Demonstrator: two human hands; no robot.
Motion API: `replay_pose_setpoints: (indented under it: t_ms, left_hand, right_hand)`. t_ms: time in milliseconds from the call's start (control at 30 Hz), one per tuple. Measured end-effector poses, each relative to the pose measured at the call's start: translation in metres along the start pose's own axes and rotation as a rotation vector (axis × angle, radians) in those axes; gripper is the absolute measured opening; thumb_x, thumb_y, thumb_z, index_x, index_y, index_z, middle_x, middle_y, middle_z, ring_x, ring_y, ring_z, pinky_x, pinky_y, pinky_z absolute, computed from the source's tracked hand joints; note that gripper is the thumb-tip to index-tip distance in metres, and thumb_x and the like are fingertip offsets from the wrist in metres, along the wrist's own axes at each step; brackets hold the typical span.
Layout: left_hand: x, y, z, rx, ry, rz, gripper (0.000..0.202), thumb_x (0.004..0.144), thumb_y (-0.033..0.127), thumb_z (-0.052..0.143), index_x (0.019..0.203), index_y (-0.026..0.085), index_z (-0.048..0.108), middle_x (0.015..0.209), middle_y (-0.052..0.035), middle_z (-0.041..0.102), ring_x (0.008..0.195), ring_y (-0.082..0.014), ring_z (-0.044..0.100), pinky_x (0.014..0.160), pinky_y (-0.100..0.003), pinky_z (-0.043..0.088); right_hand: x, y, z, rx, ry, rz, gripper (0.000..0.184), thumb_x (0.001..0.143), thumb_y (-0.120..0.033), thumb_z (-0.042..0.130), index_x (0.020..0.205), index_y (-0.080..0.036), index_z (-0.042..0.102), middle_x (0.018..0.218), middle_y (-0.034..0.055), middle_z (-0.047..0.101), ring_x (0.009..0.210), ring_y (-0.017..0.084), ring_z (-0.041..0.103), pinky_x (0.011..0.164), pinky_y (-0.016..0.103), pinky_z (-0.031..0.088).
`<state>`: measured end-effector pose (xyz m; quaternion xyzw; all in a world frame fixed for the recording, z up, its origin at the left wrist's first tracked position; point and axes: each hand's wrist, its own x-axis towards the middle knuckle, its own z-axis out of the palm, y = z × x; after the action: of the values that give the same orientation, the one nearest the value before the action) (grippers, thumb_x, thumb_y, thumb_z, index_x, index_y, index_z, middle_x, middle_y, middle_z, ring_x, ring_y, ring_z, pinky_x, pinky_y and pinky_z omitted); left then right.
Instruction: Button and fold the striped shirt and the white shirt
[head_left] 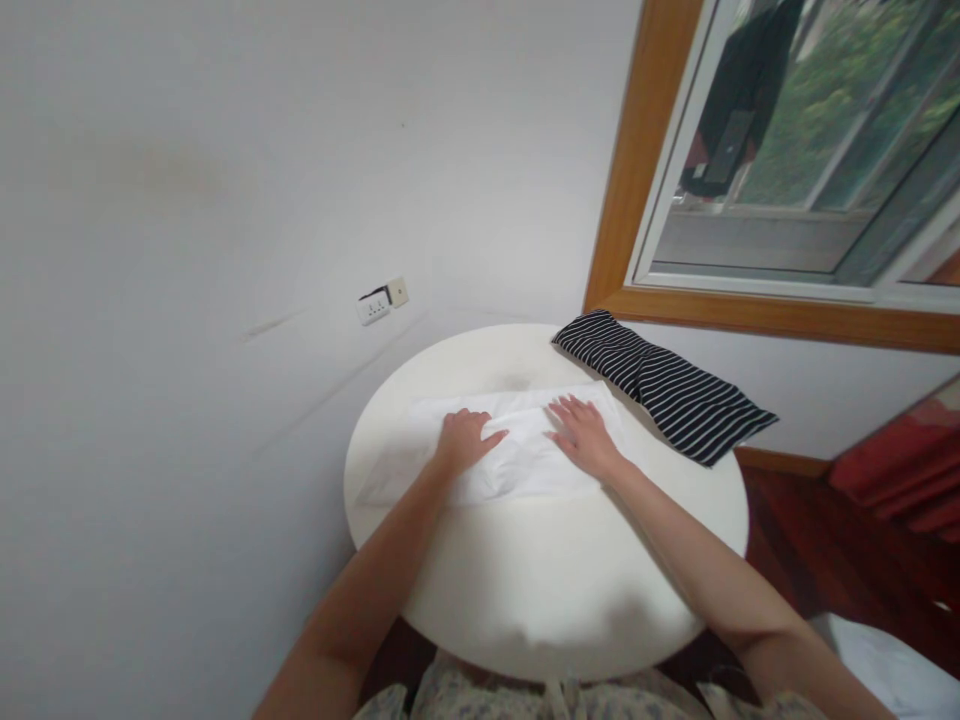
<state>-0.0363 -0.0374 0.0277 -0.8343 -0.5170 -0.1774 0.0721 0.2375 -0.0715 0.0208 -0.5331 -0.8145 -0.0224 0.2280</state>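
Observation:
A white cloth (517, 465), folded into a long flat strip, lies across the round white table (525, 580). My left hand (465, 440) rests flat on the cloth left of its middle, thumb spread to the right. On the cloth's right part lies my right hand (585, 435), palm down with fingers stretched apart. Both hands touch the cloth without gripping it. Small creases show between them. What lies under my palms is hidden.
A folded black-and-white striped cloth (664, 385) lies at the table's back right, partly over the edge. White wall with a socket (373, 307) stands behind. A wood-framed window (611, 230) is at right. Something white (892, 665) lies at lower right, near a red curtain-like fabric (907, 465).

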Motion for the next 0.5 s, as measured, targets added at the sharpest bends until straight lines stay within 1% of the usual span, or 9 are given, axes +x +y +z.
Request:
replay_pose_setpoints:
  t_ms: [67, 133, 200, 267, 300, 333, 400, 433, 500]
  left_hand:
    - [0.0, 0.001, -0.002, -0.078, -0.013, 0.112, 0.045, 0.091, 0.056, 0.043, 0.096, 0.021, 0.071, 0.09, -0.0094, 0.072, 0.089, -0.0237, 0.065, 0.082, -0.036, 0.047]
    - [-0.001, 0.005, -0.007, -0.158, -0.002, 0.227, 0.045, 0.094, 0.052, 0.039, 0.099, 0.021, 0.071, 0.094, -0.0087, 0.073, 0.089, -0.0218, 0.067, 0.08, -0.033, 0.049]
    - [-0.003, 0.014, -0.018, -0.206, 0.019, 0.305, 0.045, 0.095, 0.051, 0.038, 0.101, 0.021, 0.071, 0.098, -0.0079, 0.074, 0.09, -0.0211, 0.068, 0.08, -0.031, 0.05]
    - [-0.007, 0.026, -0.034, -0.233, 0.009, 0.346, 0.045, 0.096, 0.051, 0.037, 0.102, 0.022, 0.07, 0.097, -0.0071, 0.074, 0.09, -0.0208, 0.068, 0.08, -0.031, 0.05]
    - [-0.011, 0.032, -0.044, -0.245, -0.011, 0.356, 0.044, 0.096, 0.051, 0.038, 0.102, 0.022, 0.07, 0.097, -0.0066, 0.074, 0.09, -0.0208, 0.068, 0.081, -0.031, 0.05]
    - [-0.015, 0.039, -0.055, -0.256, -0.047, 0.362, 0.044, 0.096, 0.051, 0.038, 0.103, 0.022, 0.07, 0.097, -0.0062, 0.074, 0.091, -0.021, 0.068, 0.081, -0.031, 0.05]
    - [-0.026, 0.05, -0.077, -0.29, -0.147, 0.357, 0.042, 0.095, 0.051, 0.039, 0.105, 0.023, 0.069, 0.098, -0.0055, 0.073, 0.094, -0.0217, 0.068, 0.084, -0.031, 0.05]
    - [-0.032, 0.054, -0.087, -0.327, -0.215, 0.361, 0.04, 0.094, 0.051, 0.041, 0.106, 0.024, 0.069, 0.099, -0.0051, 0.073, 0.094, -0.0217, 0.067, 0.084, -0.031, 0.049]
    - [-0.042, 0.061, -0.105, -0.431, -0.384, 0.401, 0.036, 0.093, 0.049, 0.046, 0.106, 0.025, 0.069, 0.097, -0.0048, 0.073, 0.091, -0.0211, 0.068, 0.082, -0.029, 0.05]
  right_hand:
    - [0.0, 0.017, 0.0, -0.09, -0.032, 0.072, 0.06, 0.095, -0.05, 0.042, 0.145, -0.019, 0.04, 0.152, 0.0117, 0.036, 0.144, 0.027, 0.022, 0.116, 0.051, 0.014]
    - [0.001, 0.029, -0.003, -0.117, -0.05, 0.089, 0.061, 0.095, -0.053, 0.04, 0.145, -0.019, 0.04, 0.149, 0.0117, 0.04, 0.144, 0.028, 0.022, 0.116, 0.053, 0.011]
    - [0.002, 0.035, -0.01, -0.104, -0.032, 0.076, 0.059, 0.094, -0.055, 0.041, 0.143, -0.022, 0.043, 0.144, 0.0107, 0.048, 0.142, 0.028, 0.027, 0.115, 0.057, 0.008]
    - [0.003, 0.038, -0.021, -0.052, 0.0, 0.056, 0.053, 0.092, -0.055, 0.044, 0.136, -0.025, 0.053, 0.135, 0.0094, 0.056, 0.134, 0.028, 0.039, 0.115, 0.058, 0.009]
    - [0.003, 0.04, -0.028, -0.008, 0.002, 0.041, 0.049, 0.092, -0.055, 0.046, 0.129, -0.026, 0.059, 0.128, 0.0087, 0.061, 0.128, 0.027, 0.046, 0.114, 0.057, 0.013]
    - [0.003, 0.042, -0.035, 0.048, -0.01, 0.02, 0.045, 0.091, -0.055, 0.048, 0.12, -0.027, 0.066, 0.122, 0.0081, 0.064, 0.121, 0.026, 0.052, 0.113, 0.054, 0.019]
    - [0.003, 0.046, -0.048, 0.189, -0.072, -0.038, 0.042, 0.089, -0.057, 0.05, 0.1, -0.025, 0.074, 0.11, 0.0076, 0.068, 0.11, 0.025, 0.058, 0.107, 0.047, 0.034]
    - [0.003, 0.048, -0.053, 0.267, -0.116, -0.068, 0.043, 0.087, -0.059, 0.051, 0.09, -0.024, 0.076, 0.108, 0.0077, 0.068, 0.108, 0.024, 0.059, 0.103, 0.043, 0.04]
    - [0.001, 0.051, -0.062, 0.431, -0.211, -0.103, 0.048, 0.084, -0.062, 0.053, 0.073, -0.021, 0.075, 0.108, 0.0081, 0.068, 0.107, 0.024, 0.06, 0.097, 0.037, 0.045]
